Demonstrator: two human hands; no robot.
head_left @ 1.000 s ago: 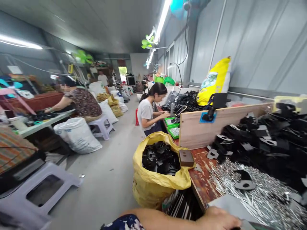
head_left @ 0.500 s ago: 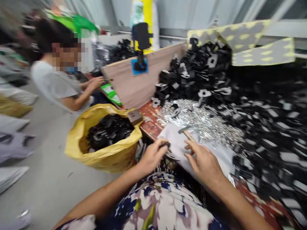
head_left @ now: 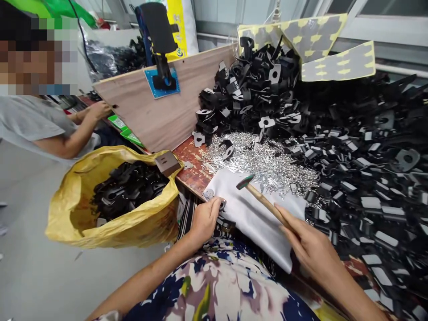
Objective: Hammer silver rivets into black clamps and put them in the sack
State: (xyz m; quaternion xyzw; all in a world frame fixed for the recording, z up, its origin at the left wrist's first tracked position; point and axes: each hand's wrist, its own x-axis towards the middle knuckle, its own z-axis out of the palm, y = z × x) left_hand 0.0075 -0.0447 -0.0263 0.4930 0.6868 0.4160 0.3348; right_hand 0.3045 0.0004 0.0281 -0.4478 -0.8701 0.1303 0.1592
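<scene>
My right hand (head_left: 309, 243) is closed around the wooden handle of a small hammer (head_left: 264, 200), its dark green head raised over a grey sheet (head_left: 230, 187). My left hand (head_left: 203, 220) pinches a small dark part (head_left: 222, 205) at the sheet's near left edge; fingers hide most of it. Just below those fingertips is a dark bracket-like piece (head_left: 226, 223). Beyond the hammer head lies a heap of shiny metal pins (head_left: 277, 162), bordered by a big pile of black plastic clip-like parts (head_left: 240, 100).
On my left stands a yellow sack (head_left: 133, 229) holding black parts, with a brown block (head_left: 167, 163) at its rim. A wooden board (head_left: 140, 111) carries a black phone holder (head_left: 162, 44). Behind it a person (head_left: 36, 129) sits working. Patterned yellow-and-grey sheets (head_left: 337, 67) lean at the back.
My right hand, open beside the hammer before, is now closed around its handle, and the hammer is lifted. My left hand still pinches at the sheet's edge. The view has shifted.
</scene>
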